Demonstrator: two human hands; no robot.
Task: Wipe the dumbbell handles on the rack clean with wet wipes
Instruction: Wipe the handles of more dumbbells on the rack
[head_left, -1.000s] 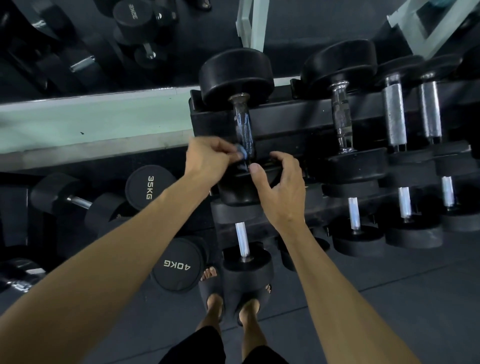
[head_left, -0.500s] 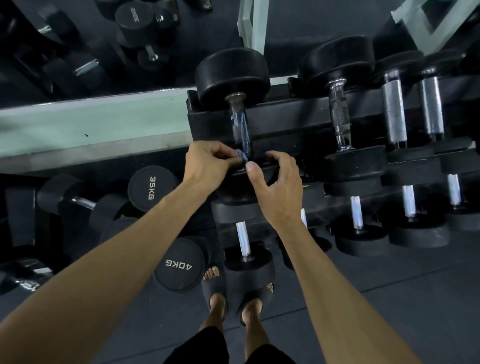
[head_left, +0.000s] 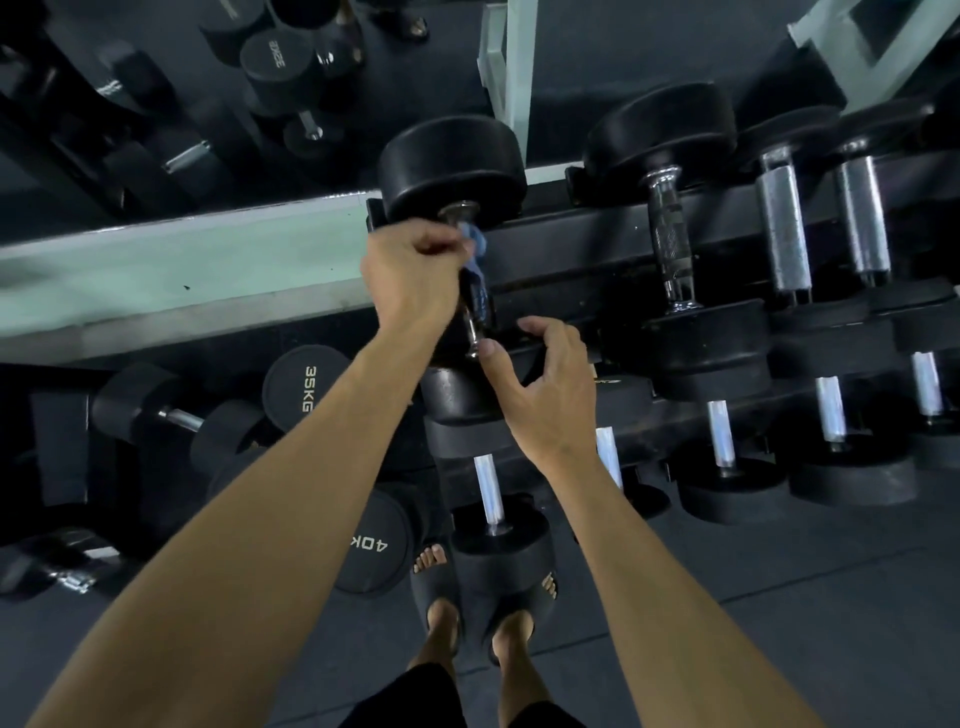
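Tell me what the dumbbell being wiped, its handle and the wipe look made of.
Dumbbell heads: matte black, likely rubber; dull, no glare.
Handle: polished metal, probably chrome; bright glints at its collar.
Wet wipe: soft bluish cloth-like sheet, crumpled in the left hand.

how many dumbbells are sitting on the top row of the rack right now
4: the one being wiped at left, a dark-handled one beside it, then two silver-handled ones. More may lie beyond the right edge.
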